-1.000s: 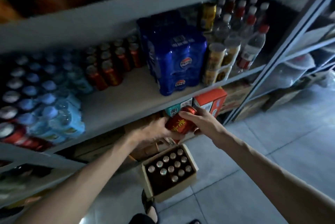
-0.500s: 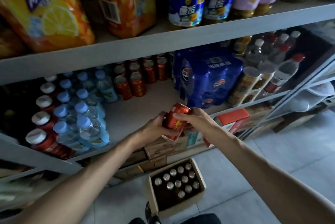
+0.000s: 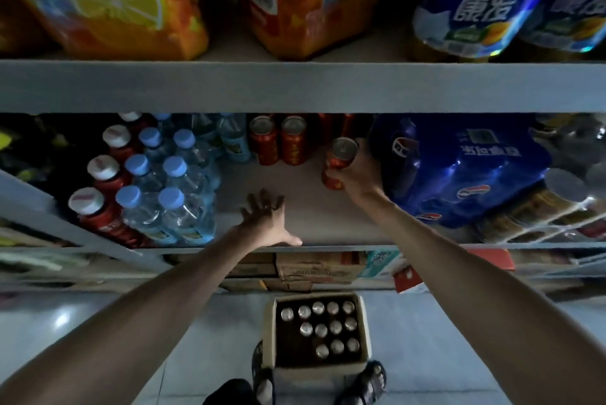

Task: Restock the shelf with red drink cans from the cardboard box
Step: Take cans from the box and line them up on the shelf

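Red can held at the shelf, beside the blue pack.

The right grip (image 3: 355,172) is curled round a red can (image 3: 339,158) with a silver top and gold print. The can is slightly tilted over the shelf (image 3: 308,214), just beside a blue wrapped pack (image 3: 459,168) and near two matching cans (image 3: 278,142) upright at the back. The left grip (image 3: 267,224) lies spread open at the shelf's front edge, holding nothing. On the floor below, the cardboard box (image 3: 269,332) shows more silver can tops (image 3: 328,327).

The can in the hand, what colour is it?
The can is red with a silver top, seen in the head view.
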